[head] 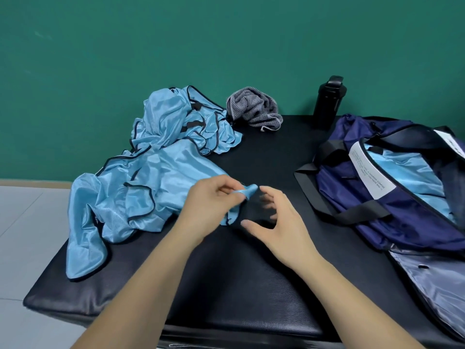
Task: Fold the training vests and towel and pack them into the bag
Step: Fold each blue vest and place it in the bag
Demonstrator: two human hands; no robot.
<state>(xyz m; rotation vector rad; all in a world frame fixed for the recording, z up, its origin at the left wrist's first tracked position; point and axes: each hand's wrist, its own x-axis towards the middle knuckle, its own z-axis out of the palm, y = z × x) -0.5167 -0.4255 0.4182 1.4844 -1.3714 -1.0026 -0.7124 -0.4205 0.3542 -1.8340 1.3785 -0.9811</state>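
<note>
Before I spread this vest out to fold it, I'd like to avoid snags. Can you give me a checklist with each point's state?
1. Left hand has the vest: ok, it pinches one corner.
2. Right hand free: ok, open, holding nothing.
3. Vest separate from the other vests: cannot tell, they lie crumpled together.
4. Folding room on the mat: ok, a bare stretch lies between the vests and the bag.
5. Bag open: ok, unzipped, with light blue cloth already inside.
6. Towel folded: not ok, bunched at the back.
</note>
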